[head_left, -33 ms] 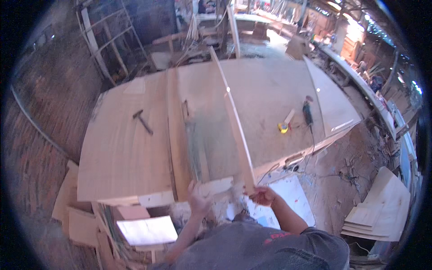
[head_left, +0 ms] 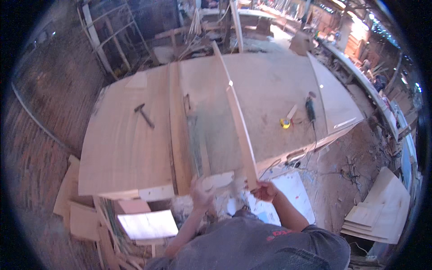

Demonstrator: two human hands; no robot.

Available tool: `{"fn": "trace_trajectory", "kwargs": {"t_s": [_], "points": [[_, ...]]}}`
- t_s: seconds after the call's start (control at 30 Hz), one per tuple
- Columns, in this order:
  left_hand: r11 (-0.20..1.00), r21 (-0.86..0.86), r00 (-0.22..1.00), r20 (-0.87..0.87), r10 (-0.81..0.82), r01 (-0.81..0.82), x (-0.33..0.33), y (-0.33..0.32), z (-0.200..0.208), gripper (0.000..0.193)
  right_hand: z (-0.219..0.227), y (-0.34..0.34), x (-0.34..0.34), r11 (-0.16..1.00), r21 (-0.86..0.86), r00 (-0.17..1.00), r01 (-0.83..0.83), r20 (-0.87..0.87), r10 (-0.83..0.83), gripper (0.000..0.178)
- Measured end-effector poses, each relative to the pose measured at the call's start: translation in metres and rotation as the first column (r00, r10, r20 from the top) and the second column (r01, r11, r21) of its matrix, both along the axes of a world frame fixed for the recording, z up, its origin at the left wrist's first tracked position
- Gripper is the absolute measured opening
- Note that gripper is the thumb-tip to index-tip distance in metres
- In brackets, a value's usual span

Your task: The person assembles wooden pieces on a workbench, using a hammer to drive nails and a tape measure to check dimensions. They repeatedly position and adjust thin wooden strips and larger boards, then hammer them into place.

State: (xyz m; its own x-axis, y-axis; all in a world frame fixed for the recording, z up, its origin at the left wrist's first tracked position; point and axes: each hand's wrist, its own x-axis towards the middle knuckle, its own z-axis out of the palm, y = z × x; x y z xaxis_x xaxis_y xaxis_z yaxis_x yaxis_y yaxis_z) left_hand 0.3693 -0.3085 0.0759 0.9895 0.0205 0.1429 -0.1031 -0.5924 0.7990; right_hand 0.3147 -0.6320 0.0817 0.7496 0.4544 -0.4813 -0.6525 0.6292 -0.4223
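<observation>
Left hand [head_left: 201, 195] blurred at the worktop's near edge; cannot tell whether its fingers pinch anything. Right hand [head_left: 266, 191] has fingers closed around the near end of a long, narrow, pale wooden strip [head_left: 245, 144]; the end hold likely lets one hand steer its length. Strip points away over the broad, pale, flat wooden worktop [head_left: 126, 155]; far-end contact unclear. Farther off, yellow rounded tape measure [head_left: 285, 123], dark T-shaped hammer [head_left: 146, 118] and dark cylindrical power tool [head_left: 310, 110] lie apart, presumably for easy reach.

Right hand [head_left: 265, 191] gripped near end of wooden strip [head_left: 242, 132], angled over bench [head_left: 265, 81]. Left hand [head_left: 201, 196], blurred, was at front edge. Hammer [head_left: 145, 116] lay left; tape measure [head_left: 285, 123], power tool [head_left: 310, 108] right.
</observation>
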Motion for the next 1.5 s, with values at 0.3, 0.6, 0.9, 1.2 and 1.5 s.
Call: {"fn": "trace_trajectory", "kwargs": {"t_s": [0.3, 0.6, 0.9, 1.2, 1.5], "points": [[0.994, 0.067, 0.993, -0.087, -0.084, 0.090, -0.013, -0.105, 0.001, 0.063, 0.014, -0.069, -0.007, 0.989, 0.076, 0.987, -0.130, 0.101, 0.123, 0.074], [0.961, -0.053, 0.962, 0.053, -0.268, 0.271, -0.026, -0.167, -0.073, 0.048, -0.054, -0.132, -0.010, 0.983, -0.008, 0.983, -0.183, -0.035, 0.183, 0.052], [0.933, -0.340, 0.809, -0.511, -0.289, 0.119, -0.024, -0.190, -0.019, 0.043, -0.017, -0.138, 0.000, 0.976, -0.057, 0.973, -0.211, 0.084, 0.215, 0.053], [0.782, -0.618, 0.594, -0.660, -0.459, -0.083, 0.009, -0.180, -0.018, 0.041, -0.021, -0.110, -0.009, 0.973, -0.160, 0.985, -0.166, 0.021, 0.171, 0.049], [0.744, -0.617, 0.571, -0.718, -0.398, -0.257, 0.015, -0.180, -0.029, 0.032, -0.012, -0.032, -0.013, 0.722, -0.597, 0.912, -0.348, -0.036, 0.409, 0.047]]}}
